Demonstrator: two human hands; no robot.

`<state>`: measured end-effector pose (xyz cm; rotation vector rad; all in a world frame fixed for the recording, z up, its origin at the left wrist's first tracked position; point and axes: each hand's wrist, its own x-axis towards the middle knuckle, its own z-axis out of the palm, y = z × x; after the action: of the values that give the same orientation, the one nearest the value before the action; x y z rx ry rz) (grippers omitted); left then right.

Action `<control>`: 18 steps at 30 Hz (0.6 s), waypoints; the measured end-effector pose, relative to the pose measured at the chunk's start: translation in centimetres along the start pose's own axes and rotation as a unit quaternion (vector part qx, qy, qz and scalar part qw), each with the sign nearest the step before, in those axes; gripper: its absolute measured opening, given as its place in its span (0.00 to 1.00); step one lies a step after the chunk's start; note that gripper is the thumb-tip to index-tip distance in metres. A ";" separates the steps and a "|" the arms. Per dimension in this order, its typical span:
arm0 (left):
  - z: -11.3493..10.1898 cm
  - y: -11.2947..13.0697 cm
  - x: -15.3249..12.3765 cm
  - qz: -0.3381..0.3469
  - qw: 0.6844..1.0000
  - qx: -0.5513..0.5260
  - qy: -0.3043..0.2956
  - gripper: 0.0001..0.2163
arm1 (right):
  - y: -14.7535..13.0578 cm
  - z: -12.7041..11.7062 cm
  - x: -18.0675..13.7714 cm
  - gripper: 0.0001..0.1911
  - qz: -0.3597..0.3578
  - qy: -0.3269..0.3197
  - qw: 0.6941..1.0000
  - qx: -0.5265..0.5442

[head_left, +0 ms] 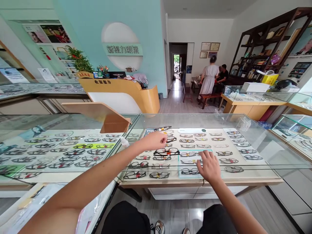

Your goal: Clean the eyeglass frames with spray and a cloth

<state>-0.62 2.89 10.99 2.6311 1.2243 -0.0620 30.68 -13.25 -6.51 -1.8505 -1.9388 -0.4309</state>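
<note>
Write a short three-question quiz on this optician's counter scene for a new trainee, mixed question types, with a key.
1. True or false: the left hand rests on top of the glass display case, beside the dark-framed glasses lying there.

2. Where is the right hand?
A. Flat on the glass top near the case's front edge
B. Inside the case, holding a frame
C. On the curved reception desk

3. Fill in: the white spray bottle stands to the ____ of the left hand, as the wearer sees it.

Key
1. True.
2. A.
3. Left.
</note>
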 end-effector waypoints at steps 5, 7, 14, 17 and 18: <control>3.7 1.6 -11.4 0.132 0.942 -0.171 -0.257 0.05 | 0.6 0.1 -0.5 0.12 -0.015 0.018 0.999 -0.035; 7.2 0.4 -14.4 0.119 0.904 -0.224 -0.343 0.07 | 1.0 0.1 -0.6 0.13 -0.022 0.028 0.999 -0.040; 18.5 -12.6 -20.1 -0.190 0.869 -0.170 -0.423 0.07 | 1.9 0.1 -1.0 0.17 -0.034 0.003 0.997 -0.064; 19.3 -19.4 -21.1 -0.264 0.896 -0.131 -0.332 0.08 | 2.3 0.0 -1.1 0.20 -0.032 -0.011 0.997 -0.069; 19.2 -21.5 -21.2 -0.282 0.907 -0.114 -0.292 0.10 | 2.5 0.1 -1.2 0.21 -0.030 -0.013 0.997 -0.069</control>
<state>-29.49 -4.16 -8.96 1.7763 1.5750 -0.7003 33.16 -14.08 -7.32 -1.8943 -2.0322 -0.5757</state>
